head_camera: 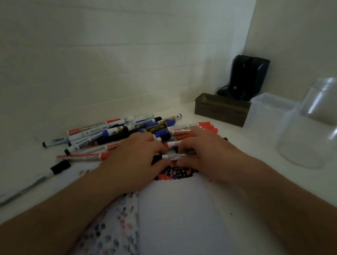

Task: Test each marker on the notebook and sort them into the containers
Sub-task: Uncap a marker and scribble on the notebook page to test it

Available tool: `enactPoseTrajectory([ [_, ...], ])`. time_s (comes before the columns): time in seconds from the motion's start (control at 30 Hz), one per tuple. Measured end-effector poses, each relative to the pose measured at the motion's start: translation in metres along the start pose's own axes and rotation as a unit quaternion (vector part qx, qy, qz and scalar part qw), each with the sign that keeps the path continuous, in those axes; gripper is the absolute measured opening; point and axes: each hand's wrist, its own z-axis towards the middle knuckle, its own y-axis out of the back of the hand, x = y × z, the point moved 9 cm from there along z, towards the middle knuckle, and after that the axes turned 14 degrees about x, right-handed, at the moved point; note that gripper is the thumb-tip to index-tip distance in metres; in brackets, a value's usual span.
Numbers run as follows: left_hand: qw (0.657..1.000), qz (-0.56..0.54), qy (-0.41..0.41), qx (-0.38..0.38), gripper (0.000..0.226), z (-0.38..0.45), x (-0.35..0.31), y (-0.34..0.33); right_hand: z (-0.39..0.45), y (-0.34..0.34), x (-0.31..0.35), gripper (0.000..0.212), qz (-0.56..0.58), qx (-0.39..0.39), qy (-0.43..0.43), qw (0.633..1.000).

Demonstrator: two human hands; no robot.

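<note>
An open notebook (180,211) lies in front of me, its page top covered in red, blue and black test dots. Just above those dots, my left hand (134,161) and my right hand (206,150) both grip one white-barrelled marker (174,156) held level; its black cap end sits in my left fingers. Behind the hands lies a pile of markers (124,130) with red, blue and black caps. A clear square tub (265,113) and a clear glass jar (311,126) stand at the right.
A dark brown tray (219,108) and a black device (249,75) sit in the back right corner by the wall. A black-capped marker (57,168) and a thin pen (16,193) lie loose at the left of the white desk.
</note>
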Motion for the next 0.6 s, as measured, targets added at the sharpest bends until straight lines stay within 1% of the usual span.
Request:
enactPoseTrajectory([
  [0.07,1.0,0.026,-0.009,-0.013,0.038,-0.003,-0.004,0.004,0.0,0.002,0.003,0.032,-0.051,-0.039,0.007,0.998],
  [0.13,0.998,0.044,-0.013,-0.042,0.029,-0.007,-0.007,0.009,-0.005,0.01,0.009,0.032,-0.067,-0.092,0.028,0.993],
  [0.17,0.997,0.048,-0.017,-0.058,0.023,-0.009,-0.009,0.011,-0.01,0.016,0.012,0.03,-0.049,-0.115,0.034,0.992],
  [0.2,0.997,0.039,-0.024,-0.063,0.02,-0.01,-0.011,0.012,-0.016,0.022,0.012,0.027,-0.007,-0.13,0.035,0.991],
  [0.23,0.998,0.012,-0.029,-0.057,0.022,-0.011,-0.013,0.012,-0.022,0.028,0.011,0.024,0.056,-0.144,0.036,0.987],
  [0.27,0.998,-0.026,-0.03,-0.044,0.026,-0.011,-0.013,0.011,-0.028,0.034,0.008,0.022,0.133,-0.167,0.037,0.976],
  [0.3,0.997,-0.064,-0.03,-0.025,0.03,-0.011,-0.013,0.01,-0.034,0.039,0.005,0.022,0.222,-0.187,0.041,0.956],
  [0.33,0.995,-0.092,-0.032,-0.001,0.034,-0.011,-0.015,0.009,-0.036,0.039,0.002,0.02,0.326,-0.195,0.057,0.923],
  [0.37,0.993,-0.111,-0.043,0.012,0.039,-0.011,-0.02,0.009,-0.037,0.036,0.003,0.016,0.435,-0.187,0.09,0.876],
  [0.4,0.99,-0.124,-0.059,0.011,0.044,-0.012,-0.025,0.011,-0.035,0.03,0.004,0.014,0.525,-0.163,0.12,0.827],
  [0.43,0.988,-0.134,-0.077,0.004,0.045,-0.013,-0.03,0.013,-0.032,0.022,0.006,0.015,0.59,-0.132,0.138,0.785],
  [0.47,0.986,-0.137,-0.092,-0.002,0.042,-0.015,-0.034,0.013,-0.029,0.015,0.008,0.019,0.617,-0.103,0.142,0.767],
  [0.5,0.985,-0.137,-0.104,-0.005,0.037,-0.015,-0.036,0.012,-0.026,0.01,0.009,0.02,0.608,-0.083,0.138,0.777],
  [0.57,0.984,-0.142,-0.112,-0.005,0.027,-0.014,-0.035,0.008,-0.023,0.007,0.01,0.014,0.572,-0.064,0.122,0.809],
  [0.6,0.982,-0.154,-0.108,-0.004,0.024,-0.013,-0.034,0.008,-0.023,0.006,0.008,0.013,0.571,-0.064,0.117,0.81],
])
